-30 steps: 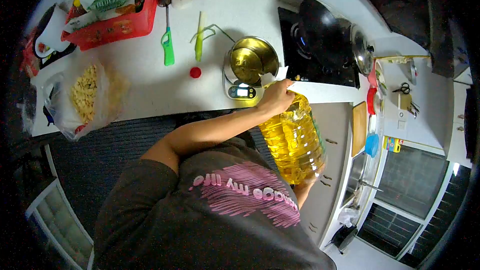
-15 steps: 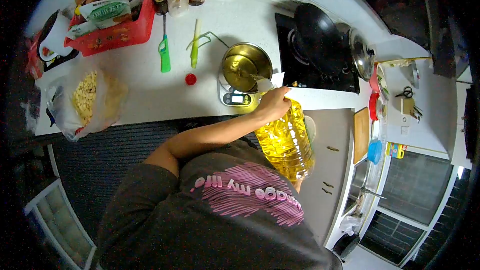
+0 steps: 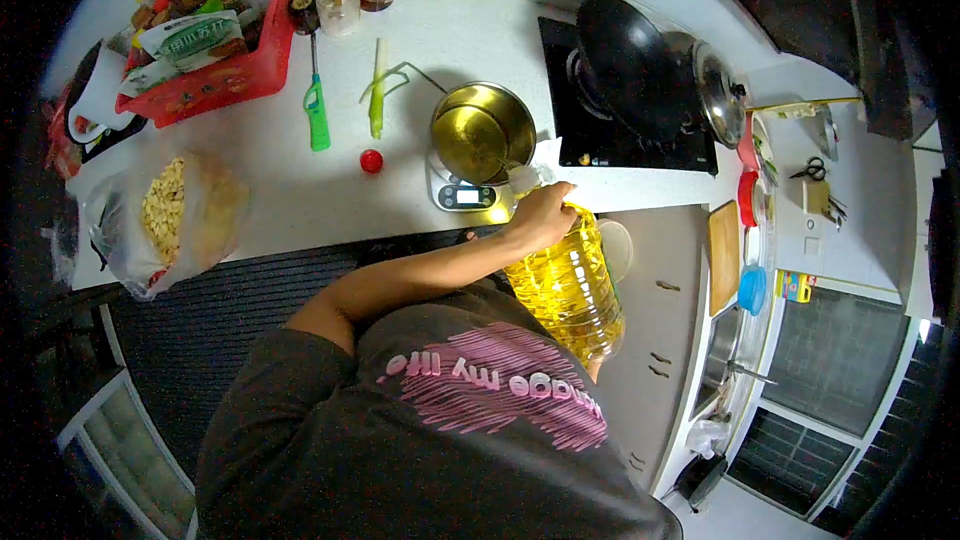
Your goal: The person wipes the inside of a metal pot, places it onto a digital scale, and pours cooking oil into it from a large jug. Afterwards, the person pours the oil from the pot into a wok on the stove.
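My left hand (image 3: 543, 217) is closed round the neck end of a large clear bottle of yellow oil (image 3: 565, 285). Tilted, the bottle has its mouth at the near rim of a steel pot (image 3: 484, 122). Yellow oil lies in the pot, its surface disturbed near the mouth; a stream is hard to make out. Under the pot is a white kitchen scale (image 3: 467, 197) with a lit display. Only a sliver of my right hand (image 3: 595, 370) shows at the bottle's base, its fingers hidden. A red cap (image 3: 371, 161) lies on the counter left of the pot.
Left of the pot lie a spring onion stalk (image 3: 378, 90) and a green lighter (image 3: 317, 115). A red basket (image 3: 215, 85) of seasonings and a plastic bag of peeled garlic-like pieces (image 3: 165, 210) stand further left. A black wok (image 3: 630, 65) sits on the cooktop (image 3: 575, 140) at right.
The view has shifted slightly, moving the counter things a little leftward. The oil bottle stays tilted at the pot's rim, with my left hand still round its neck end.
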Motion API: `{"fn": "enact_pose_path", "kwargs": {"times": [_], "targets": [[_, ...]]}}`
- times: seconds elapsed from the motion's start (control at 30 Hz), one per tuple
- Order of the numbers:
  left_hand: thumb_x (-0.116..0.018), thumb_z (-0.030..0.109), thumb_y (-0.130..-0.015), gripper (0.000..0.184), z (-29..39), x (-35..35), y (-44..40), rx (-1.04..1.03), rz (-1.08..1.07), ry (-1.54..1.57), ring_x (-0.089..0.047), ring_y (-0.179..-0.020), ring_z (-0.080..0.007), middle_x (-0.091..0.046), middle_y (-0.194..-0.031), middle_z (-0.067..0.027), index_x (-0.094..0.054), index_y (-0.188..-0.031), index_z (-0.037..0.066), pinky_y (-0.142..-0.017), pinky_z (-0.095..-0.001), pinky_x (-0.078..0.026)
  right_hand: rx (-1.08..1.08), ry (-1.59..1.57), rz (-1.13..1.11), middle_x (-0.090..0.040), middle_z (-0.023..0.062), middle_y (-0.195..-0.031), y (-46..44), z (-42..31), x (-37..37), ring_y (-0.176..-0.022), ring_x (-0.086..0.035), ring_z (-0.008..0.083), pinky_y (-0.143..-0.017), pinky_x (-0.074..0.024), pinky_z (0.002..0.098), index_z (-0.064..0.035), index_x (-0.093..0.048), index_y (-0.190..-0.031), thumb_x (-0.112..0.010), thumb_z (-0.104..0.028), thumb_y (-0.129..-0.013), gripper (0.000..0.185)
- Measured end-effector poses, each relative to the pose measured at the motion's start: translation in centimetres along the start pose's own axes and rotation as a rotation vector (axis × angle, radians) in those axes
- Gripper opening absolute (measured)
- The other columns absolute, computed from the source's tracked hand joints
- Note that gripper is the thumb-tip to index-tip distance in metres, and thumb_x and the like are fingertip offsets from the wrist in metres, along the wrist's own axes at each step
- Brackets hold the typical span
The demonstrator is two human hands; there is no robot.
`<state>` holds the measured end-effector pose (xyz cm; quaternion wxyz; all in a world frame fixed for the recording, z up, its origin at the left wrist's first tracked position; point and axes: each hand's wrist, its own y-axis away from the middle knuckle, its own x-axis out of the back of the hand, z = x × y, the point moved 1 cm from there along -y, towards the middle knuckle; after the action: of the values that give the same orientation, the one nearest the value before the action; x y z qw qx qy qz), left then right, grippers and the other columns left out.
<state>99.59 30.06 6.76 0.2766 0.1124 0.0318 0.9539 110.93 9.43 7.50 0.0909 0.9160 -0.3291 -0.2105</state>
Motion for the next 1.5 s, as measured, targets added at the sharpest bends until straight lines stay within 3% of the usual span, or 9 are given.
{"fn": "enact_pose_path", "kwargs": {"times": [0.1, 0.6, 0.7, 0.8, 0.93, 1.1, 1.3, 1.4, 1.5], "targets": [[-0.052, 0.015, -0.077, 0.04, 0.6, 0.7, 0.2, 0.046, -0.072, 0.046, -0.058, -0.09, -0.0356, -0.059, -0.095, -0.0252, -0.051, -0.113, -0.003, -0.08, -0.0405, -0.045, -0.004, -0.002, 0.003, -0.048, 0.0143, -0.123, 0.1, 0.1, -0.2, -0.108, -0.051, 0.0267, -0.09, -0.0438, 0.0411, 0.0001, -0.04, -0.126, -0.041, -0.046, -0.086, 0.06], [-0.053, 0.018, -0.081, 0.037, -1.3, -0.1, -0.1, -0.023, -0.033, 0.027, -0.061, -0.075, -0.0316, -0.061, -0.085, -0.022, -0.051, -0.112, -0.001, -0.066, -0.0383, -0.046, 0.084, 0.105, -0.106, -0.047, 0.015, -0.125, 0.0, 0.1, -1.2, -0.11, -0.05, 0.0269, -0.091, -0.0427, 0.0418, 0.0003, -0.039, -0.127, -0.039, -0.042, -0.088, 0.057], [-0.053, 0.015, -0.077, 0.041, 0.6, 1.4, 0.2, 0.155, -0.194, 0.133, -0.058, -0.089, -0.035, -0.06, -0.095, -0.0245, -0.051, -0.113, -0.004, -0.081, -0.0397, -0.045, -0.028, -0.08, -0.033, -0.046, 0.0148, -0.125, 0.4, -0.3, -1.8, -0.111, -0.049, 0.0274, -0.091, -0.0427, 0.0425, -0.0003, -0.039, -0.127, -0.039, -0.04, -0.088, 0.055], [-0.053, 0.015, -0.077, 0.04, 0.0, 0.9, 0.1, 0.052, -0.119, 0.03, -0.058, -0.09, -0.0349, -0.059, -0.096, -0.0245, -0.051, -0.112, -0.004, -0.081, -0.0399, -0.045, 0.05, 0.09, -0.032, -0.046, 0.0148, -0.125, -0.1, 0.5, -0.4, -0.111, -0.049, 0.0273, -0.091, -0.0427, 0.0428, -0.0003, -0.039, -0.127, -0.038, -0.038, -0.089, 0.053], [-0.053, 0.016, -0.077, 0.04, -0.1, 0.7, 0.1, 0.061, -0.103, 0.059, -0.059, -0.088, -0.0351, -0.06, -0.095, -0.0241, -0.051, -0.112, -0.004, -0.08, -0.0402, -0.045, -0.034, -0.107, 0.047, -0.05, 0.0149, -0.121, 0.0, 0.7, 0.7, -0.107, -0.052, 0.0271, -0.088, -0.0457, 0.0423, 0.0003, -0.043, -0.124, -0.036, -0.036, -0.09, 0.05], [-0.053, 0.016, -0.077, 0.041, -0.2, 0.6, 0.0, 0.041, -0.092, 0.0, -0.059, -0.088, -0.0351, -0.06, -0.094, -0.0244, -0.051, -0.112, -0.004, -0.079, -0.0405, -0.045, -0.019, 0.03, 0.121, -0.053, 0.0155, -0.117, 0.0, 0.6, 0.4, -0.102, -0.055, 0.0277, -0.083, -0.0483, 0.0423, 0.0008, -0.046, -0.12, -0.036, -0.039, -0.089, 0.052], [-0.053, 0.017, -0.077, 0.041, -0.6, 0.2, 0.1, 0.008, -0.06, 0.014, -0.058, -0.089, -0.0345, -0.059, -0.096, -0.0241, -0.05, -0.113, -0.003, -0.08, -0.0404, -0.045, 0.088, -0.103, -0.037, -0.052, 0.0159, -0.118, 0.3, -0.2, -0.9, -0.103, -0.055, 0.0276, -0.084, -0.048, 0.0419, 0.0014, -0.046, -0.121, -0.039, -0.038, -0.088, 0.051], [-0.053, 0.017, -0.077, 0.042, -0.2, 0.6, -0.1, 0.083, -0.137, 0.056, -0.058, -0.09, -0.0346, -0.059, -0.098, -0.0245, -0.05, -0.114, -0.003, -0.08, -0.0402, -0.045, 0.065, 0.193, 0.027, -0.052, 0.0157, -0.119, 0.3, -1.4, -2.4, -0.103, -0.055, 0.0273, -0.083, -0.0483, 0.0407, 0.0013, -0.045, -0.122, -0.042, -0.039, -0.087, 0.053], [-0.053, 0.017, -0.077, 0.042, 0.0, 0.7, 0.0, 0.055, -0.132, 0.018, -0.058, -0.091, -0.0348, -0.059, -0.098, -0.0246, -0.05, -0.114, -0.003, -0.081, -0.04, -0.045, 0.083, -0.031, -0.043, -0.053, 0.0149, -0.116, 0.2, -0.7, -1.3, -0.1, -0.057, 0.0262, -0.082, -0.0492, 0.0393, 0.0014, -0.046, -0.121, -0.044, -0.034, -0.087, 0.049]]}}
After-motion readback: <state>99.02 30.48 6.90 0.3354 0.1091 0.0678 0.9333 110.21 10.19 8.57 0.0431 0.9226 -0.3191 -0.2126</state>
